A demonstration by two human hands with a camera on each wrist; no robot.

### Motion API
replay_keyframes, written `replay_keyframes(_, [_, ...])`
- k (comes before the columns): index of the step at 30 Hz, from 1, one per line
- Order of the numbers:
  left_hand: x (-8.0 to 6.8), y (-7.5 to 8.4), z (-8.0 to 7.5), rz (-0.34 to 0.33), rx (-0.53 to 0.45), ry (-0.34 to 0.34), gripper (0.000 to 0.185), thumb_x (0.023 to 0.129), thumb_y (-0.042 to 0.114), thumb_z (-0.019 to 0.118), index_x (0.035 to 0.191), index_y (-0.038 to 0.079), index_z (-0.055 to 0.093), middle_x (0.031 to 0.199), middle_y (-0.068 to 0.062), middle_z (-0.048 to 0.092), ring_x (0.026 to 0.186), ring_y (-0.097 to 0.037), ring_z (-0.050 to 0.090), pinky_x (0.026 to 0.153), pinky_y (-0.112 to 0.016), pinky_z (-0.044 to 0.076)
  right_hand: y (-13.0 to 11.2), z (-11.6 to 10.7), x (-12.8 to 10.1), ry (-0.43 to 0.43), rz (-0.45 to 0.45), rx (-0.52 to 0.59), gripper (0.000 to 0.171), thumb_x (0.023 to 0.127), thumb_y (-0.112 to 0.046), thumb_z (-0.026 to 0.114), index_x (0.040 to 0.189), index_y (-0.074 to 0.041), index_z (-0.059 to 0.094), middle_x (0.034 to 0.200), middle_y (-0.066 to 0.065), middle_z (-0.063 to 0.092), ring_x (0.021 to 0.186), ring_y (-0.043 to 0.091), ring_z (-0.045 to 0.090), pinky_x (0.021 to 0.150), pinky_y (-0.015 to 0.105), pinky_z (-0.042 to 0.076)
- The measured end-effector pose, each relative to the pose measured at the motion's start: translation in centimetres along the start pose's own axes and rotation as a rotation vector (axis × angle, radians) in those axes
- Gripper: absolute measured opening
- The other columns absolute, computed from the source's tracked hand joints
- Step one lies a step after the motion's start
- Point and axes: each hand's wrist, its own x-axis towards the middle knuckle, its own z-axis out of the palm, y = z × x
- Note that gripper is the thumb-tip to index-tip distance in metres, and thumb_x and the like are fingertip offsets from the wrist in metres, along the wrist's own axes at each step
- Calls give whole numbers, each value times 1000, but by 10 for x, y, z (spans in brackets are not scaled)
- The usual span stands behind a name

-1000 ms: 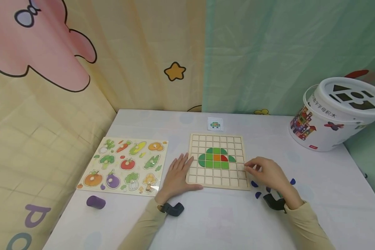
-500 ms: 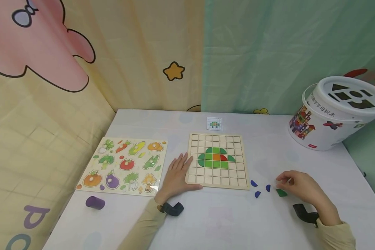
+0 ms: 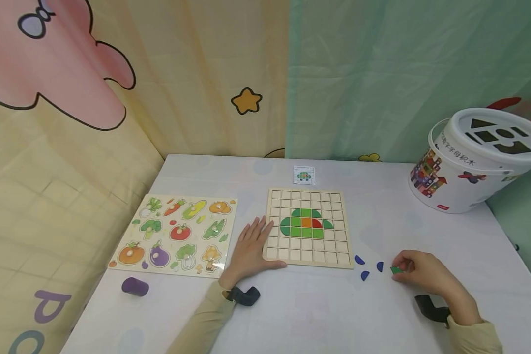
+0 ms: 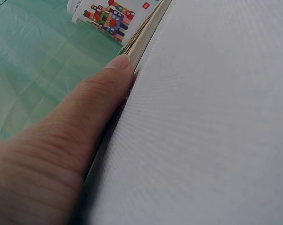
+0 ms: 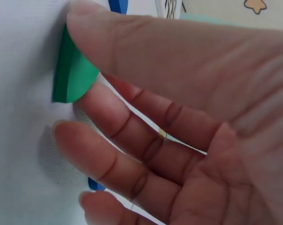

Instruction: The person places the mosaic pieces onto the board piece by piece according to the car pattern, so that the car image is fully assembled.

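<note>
My right hand [image 3: 425, 273] pinches a green quarter-circle piece [image 5: 78, 70] between thumb and fingers, close over the table right of the board. Just left of it lie several blue half-round pieces [image 3: 379, 266]. My left hand [image 3: 250, 250] rests with straight, spread fingers at the left edge of the wooden grid board [image 3: 287, 250], its thumb [image 4: 103, 89] along the front edge. On the board, light green squares, dark green rounded pieces, an orange square and a red piece [image 3: 316, 223] form a car-like shape.
A small picture card [image 3: 304, 175] with a car pattern lies behind the board. To the left are a vegetable puzzle board [image 3: 163, 246] and a purple cylinder [image 3: 135, 286]. A white lidded bucket [image 3: 464, 167] stands at the back right.
My right hand has moved from the board's right edge out to the right and now pinches the green piece that lay on the table. My left hand has stayed in place.
</note>
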Motion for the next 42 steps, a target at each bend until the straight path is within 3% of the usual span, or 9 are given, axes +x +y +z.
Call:
replay_keyframes(8, [0, -2, 2, 7, 1, 6, 113, 68, 80, 58, 152, 13, 23, 158, -7, 12, 144, -22, 4, 115, -36, 1, 0, -1, 2, -19, 31, 18, 26, 75, -18, 81, 87, -6, 61, 73, 1, 50, 68, 17, 46, 53, 27, 38])
replay_keyframes(17, [0, -2, 1, 8, 10, 6, 113, 68, 80, 57, 152, 12, 22, 158, -7, 12, 144, -22, 5, 115, -37, 2, 1, -1, -1, 38, 26, 27, 26, 73, -19, 82, 83, -8, 60, 73, 0, 53, 67, 17, 48, 53, 26, 39])
replay_keyframes(23, [0, -1, 0, 4, 7, 3, 113, 68, 79, 59, 152, 12, 22, 158, -7, 12, 144, -22, 5, 115, -36, 1, 0, -5, 0, 40, -6, 43, 16, 79, -14, 76, 89, -6, 66, 73, -1, 54, 67, 16, 48, 52, 24, 42])
replay_keyframes(26, [0, -1, 0, 9, 6, 8, 113, 68, 79, 58, 152, 12, 23, 158, -7, 12, 143, -23, 5, 115, -37, 2, -4, -8, 2, 98, -46, 38, 16, 83, -14, 73, 94, -4, 68, 74, -2, 53, 65, 15, 46, 50, 23, 39])
replay_keyframes(33, [-1, -1, 1, 13, 2, 14, 113, 68, 80, 57, 152, 12, 22, 158, -7, 12, 143, -23, 6, 115, -38, 3, -24, -5, 23, 274, -110, 76, 13, 81, -13, 76, 89, -7, 68, 73, -1, 57, 62, 16, 45, 47, 27, 35])
replay_keyframes(42, [0, -2, 2, 8, 16, 4, 113, 68, 80, 57, 152, 13, 21, 158, -7, 11, 144, -22, 4, 115, -37, 2, -64, 3, 60, 196, -139, 112, 9, 80, -13, 75, 82, -9, 66, 76, -1, 66, 61, 16, 53, 50, 28, 42])
